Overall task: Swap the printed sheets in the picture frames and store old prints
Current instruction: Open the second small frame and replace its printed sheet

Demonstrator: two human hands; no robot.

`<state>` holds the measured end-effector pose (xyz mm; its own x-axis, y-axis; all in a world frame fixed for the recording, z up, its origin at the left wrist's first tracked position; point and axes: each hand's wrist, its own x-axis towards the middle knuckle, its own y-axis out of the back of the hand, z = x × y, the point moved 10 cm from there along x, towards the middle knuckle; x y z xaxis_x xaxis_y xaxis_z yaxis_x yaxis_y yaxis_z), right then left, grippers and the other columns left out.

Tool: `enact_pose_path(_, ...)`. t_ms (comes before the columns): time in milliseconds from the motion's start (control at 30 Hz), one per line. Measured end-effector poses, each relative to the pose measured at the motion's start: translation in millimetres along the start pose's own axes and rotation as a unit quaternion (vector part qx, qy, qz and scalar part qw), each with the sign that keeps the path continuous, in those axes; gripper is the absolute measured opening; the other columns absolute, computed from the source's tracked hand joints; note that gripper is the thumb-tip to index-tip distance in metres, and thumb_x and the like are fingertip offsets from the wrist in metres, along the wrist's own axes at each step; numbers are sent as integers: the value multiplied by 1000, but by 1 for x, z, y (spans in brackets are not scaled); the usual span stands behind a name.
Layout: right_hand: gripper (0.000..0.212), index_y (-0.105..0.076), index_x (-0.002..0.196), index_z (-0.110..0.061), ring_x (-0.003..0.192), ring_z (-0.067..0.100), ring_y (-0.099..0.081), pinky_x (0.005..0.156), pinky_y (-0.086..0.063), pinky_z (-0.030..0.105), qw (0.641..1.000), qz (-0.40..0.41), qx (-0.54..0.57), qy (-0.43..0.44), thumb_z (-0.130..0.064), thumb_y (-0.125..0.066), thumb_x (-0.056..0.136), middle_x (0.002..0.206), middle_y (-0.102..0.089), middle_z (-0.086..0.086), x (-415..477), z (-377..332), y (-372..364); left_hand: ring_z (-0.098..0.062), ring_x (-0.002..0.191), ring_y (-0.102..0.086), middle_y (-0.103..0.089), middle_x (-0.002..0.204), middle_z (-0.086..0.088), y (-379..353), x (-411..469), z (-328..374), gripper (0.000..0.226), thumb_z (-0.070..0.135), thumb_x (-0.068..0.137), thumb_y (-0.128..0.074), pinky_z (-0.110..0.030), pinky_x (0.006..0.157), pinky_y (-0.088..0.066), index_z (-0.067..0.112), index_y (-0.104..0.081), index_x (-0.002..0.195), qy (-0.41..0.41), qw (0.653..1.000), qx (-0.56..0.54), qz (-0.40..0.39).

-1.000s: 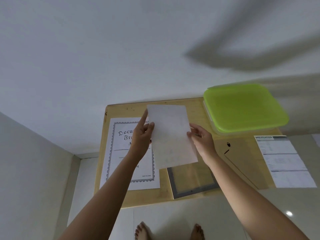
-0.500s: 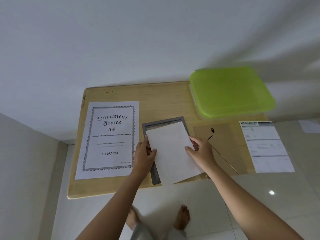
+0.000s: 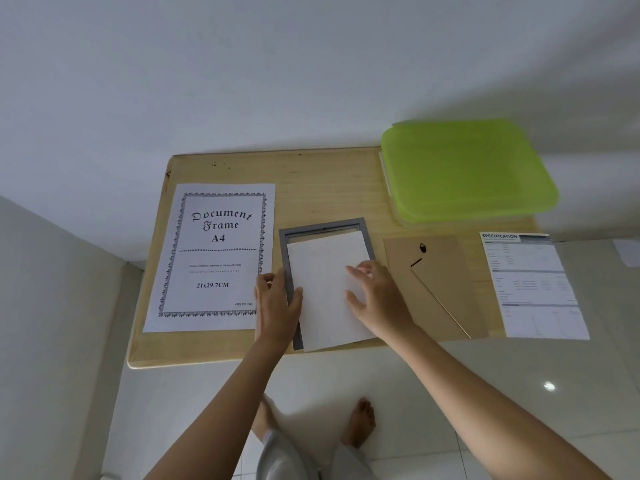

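Note:
A grey picture frame (image 3: 323, 226) lies face down in the middle of the wooden table (image 3: 322, 181). A white sheet (image 3: 325, 289), blank side up, rests on the frame, slightly skewed, its near edge reaching past the table's front edge. My left hand (image 3: 277, 303) holds the sheet's left edge at the frame's left rail. My right hand (image 3: 377, 296) lies flat on the sheet's right side, fingers spread. The brown backing board (image 3: 446, 289) with its stand lies just right of the frame.
A large "Document Frame A4" print (image 3: 214, 254) lies at the table's left. A lime-green lidded box (image 3: 464, 168) stands at the back right. A "Specification" sheet (image 3: 530, 282) overhangs the right edge. White wall behind, tiled floor and my feet below.
The sheet was held up in the air, then came down onto the frame. My right hand went from pinching its edge to lying flat on it.

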<state>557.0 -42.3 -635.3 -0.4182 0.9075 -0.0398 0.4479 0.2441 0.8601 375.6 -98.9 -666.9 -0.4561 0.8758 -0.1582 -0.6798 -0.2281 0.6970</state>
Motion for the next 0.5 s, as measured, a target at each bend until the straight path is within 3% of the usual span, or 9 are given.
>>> enact_pose_path(133, 46, -53, 129, -16, 127, 27, -45, 98, -45, 42, 994, -54, -49, 77, -31, -62, 86, 137, -48, 10, -5, -25, -29, -22, 109, -46, -41, 118, -8, -5, -13, -11, 46, 22, 90, -57, -37, 96, -45, 10, -45, 132, 9, 999, -26, -23)
enact_pose_path(300, 54, -41, 138, -21, 138, 26, -29, 109, -29, 40, 992, -88, -75, 43, -40, -54, 89, 149, -33, 6, -1, -20, -43, -19, 107, -48, -41, 117, -4, -5, -13, -11, 49, 18, 90, -56, -29, 93, -43, 8, -41, 136, 7, 999, -39, -35)
enact_pose_path(500, 54, -36, 139, -25, 139, 23, -24, 110, -26, 38, 990, -102, -94, 30, -45, -49, 91, 151, -27, 2, 12, -25, -45, -19, 105, -48, -39, 113, -1, -5, -12, -11, 46, 17, 91, -55, -32, 93, -46, 8, -43, 134, 6, 999, -40, -35)
